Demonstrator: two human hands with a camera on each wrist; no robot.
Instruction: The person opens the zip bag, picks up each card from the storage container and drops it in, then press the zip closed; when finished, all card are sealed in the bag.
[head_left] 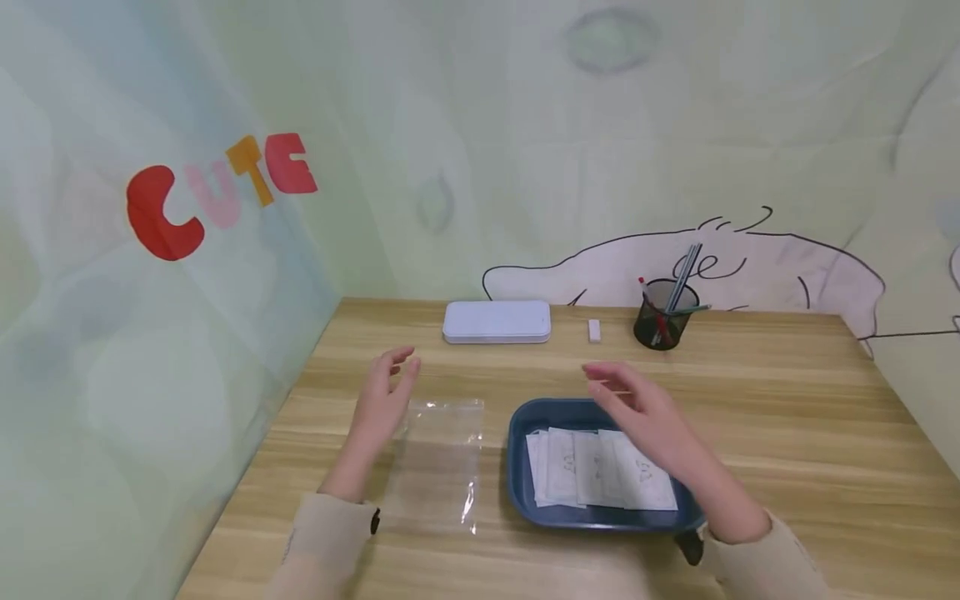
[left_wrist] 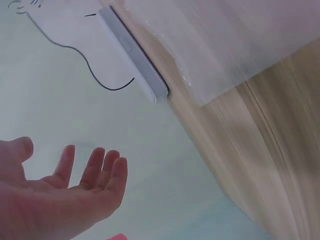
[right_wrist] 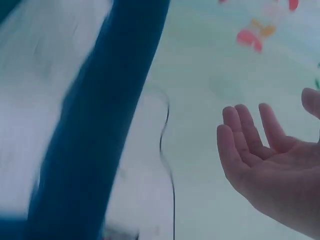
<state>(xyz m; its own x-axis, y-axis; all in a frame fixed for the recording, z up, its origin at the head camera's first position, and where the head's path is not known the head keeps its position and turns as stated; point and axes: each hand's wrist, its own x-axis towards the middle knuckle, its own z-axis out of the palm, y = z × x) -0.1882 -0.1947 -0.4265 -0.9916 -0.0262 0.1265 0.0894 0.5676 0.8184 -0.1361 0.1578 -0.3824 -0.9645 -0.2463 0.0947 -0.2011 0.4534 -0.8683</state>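
Observation:
My left hand (head_left: 383,398) hovers beside a clear plastic bag (head_left: 438,467) that lies flat on the wooden table. In the left wrist view the fingers of this hand (left_wrist: 75,195) are loosely bent around nothing. Above the right part of a dark blue tray (head_left: 517,467) is my right hand (head_left: 645,412), likewise holding nothing. Several white paper packets with faint print (head_left: 596,471) lie overlapped in the tray, partly hidden by the right hand. The right wrist view shows the tray's blue rim (right_wrist: 105,120) close up and the right hand (right_wrist: 270,155) with relaxed fingers.
A white flat case (head_left: 497,322) stands at the back of the table. To its right are a small white block (head_left: 594,331) and a black mesh pen cup (head_left: 662,321) with pencils. Printed curtains border the table at the back and left.

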